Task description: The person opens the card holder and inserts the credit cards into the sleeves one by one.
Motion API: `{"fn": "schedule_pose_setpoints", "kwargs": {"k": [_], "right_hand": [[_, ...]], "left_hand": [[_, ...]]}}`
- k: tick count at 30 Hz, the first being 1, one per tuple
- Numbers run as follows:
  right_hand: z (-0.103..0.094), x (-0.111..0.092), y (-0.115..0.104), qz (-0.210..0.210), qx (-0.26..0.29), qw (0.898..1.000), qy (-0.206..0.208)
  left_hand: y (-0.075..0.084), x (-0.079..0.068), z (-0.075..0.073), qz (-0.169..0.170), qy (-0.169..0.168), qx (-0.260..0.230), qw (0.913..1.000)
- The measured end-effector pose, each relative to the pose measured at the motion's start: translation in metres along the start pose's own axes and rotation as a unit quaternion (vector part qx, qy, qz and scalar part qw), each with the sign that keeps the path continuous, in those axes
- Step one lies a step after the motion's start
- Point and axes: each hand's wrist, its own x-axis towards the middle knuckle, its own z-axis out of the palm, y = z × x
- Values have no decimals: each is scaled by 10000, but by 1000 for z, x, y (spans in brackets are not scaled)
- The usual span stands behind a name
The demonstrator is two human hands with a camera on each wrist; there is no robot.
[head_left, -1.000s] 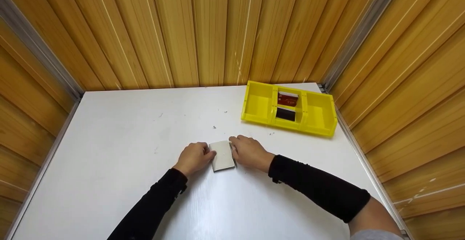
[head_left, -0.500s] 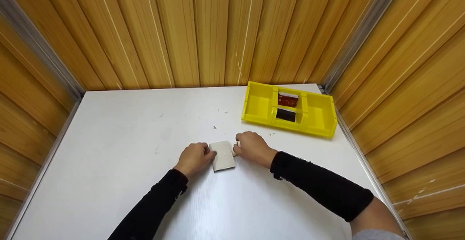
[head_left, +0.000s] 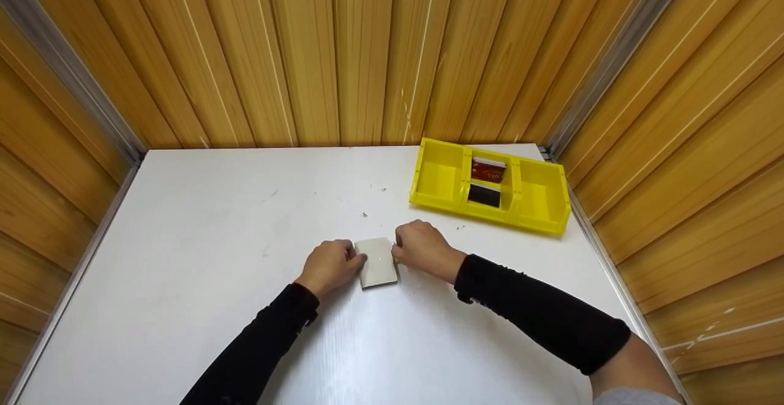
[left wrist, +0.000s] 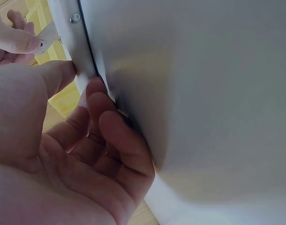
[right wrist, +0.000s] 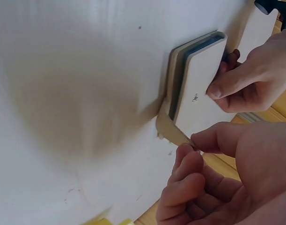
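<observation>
A cream card wallet lies on the white table, between both hands. In the right wrist view its folded cover shows a dark blue inside, and a small metal snap stud sits on the upper face. My left hand holds the wallet by its left edge, thumb on top and fingers low at the side. At the opposite edge my right hand pinches the end of the wallet's short strap between thumb and fingertips. The strap stands out from the wallet, unfastened.
A yellow bin with three compartments stands at the back right. Its middle compartment holds red cards and a dark card-like piece. Small dark specks mark the table. Wood-patterned walls enclose the back and sides.
My right hand has drawn a little away from the wallet's right edge, pulling the strap outward, then come slightly back toward it. The left hand keeps its hold, and the wallet stays in place.
</observation>
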Motion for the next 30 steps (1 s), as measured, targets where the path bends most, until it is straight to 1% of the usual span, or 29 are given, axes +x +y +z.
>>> {"fn": "schedule_pose_setpoints", "kwargs": {"k": [4,6,10,13,19,23,30], "right_hand": [[0,-1,-7,-413,101,9991,-21],[0,-1,-10,-549,97,9984,-61],[2,-2,-15,-681,3,9976,-144],[5,-2,-17,-764,-121,9968,-177],[11,-3,-18,-1042,-426,9936,-47],[14,-3,-18,-1213,-605,9908,39],[21,-3,-20,-1340,-730,9883,49]], "left_hand": [[0,1,0,35,52,41,10000],[0,0,0,75,79,56,9999],[1,-1,-2,133,53,14,9999],[0,-2,-3,98,-26,-37,9999],[1,-3,-5,-72,-209,26,9998],[1,-3,-5,-53,-239,23,9997],[0,-4,-4,24,-278,1,9996]]}}
